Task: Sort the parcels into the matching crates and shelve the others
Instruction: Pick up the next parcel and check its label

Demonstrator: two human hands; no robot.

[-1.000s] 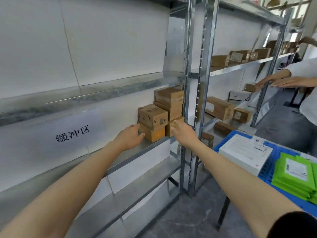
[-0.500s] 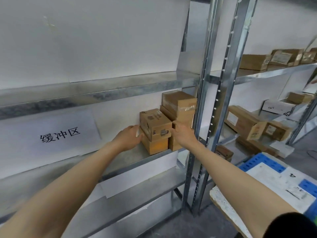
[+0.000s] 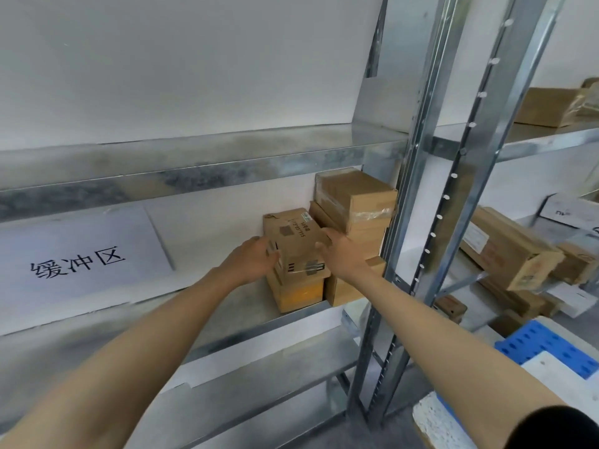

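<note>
Gripping a cardboard box [image 3: 293, 236] between left hand [image 3: 252, 260] and right hand [image 3: 343, 254] on a metal shelf [image 3: 227, 306].
It sits atop a yellow box [image 3: 298, 293], left of the post [image 3: 418, 189].

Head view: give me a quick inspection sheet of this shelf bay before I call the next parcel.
Surface: grey metal shelf, boxes at its right end.
Job's things: top box on an orange-fronted box; taller stack of boxes beside them, by the post.
Clutter: nothing seen.
Hands: left hand and right hand hold the top box by its sides.
Cables: nothing seen.
Surroundings: sign on the wall to the left; brown boxes in the next bay; blue crate at lower right.
</note>
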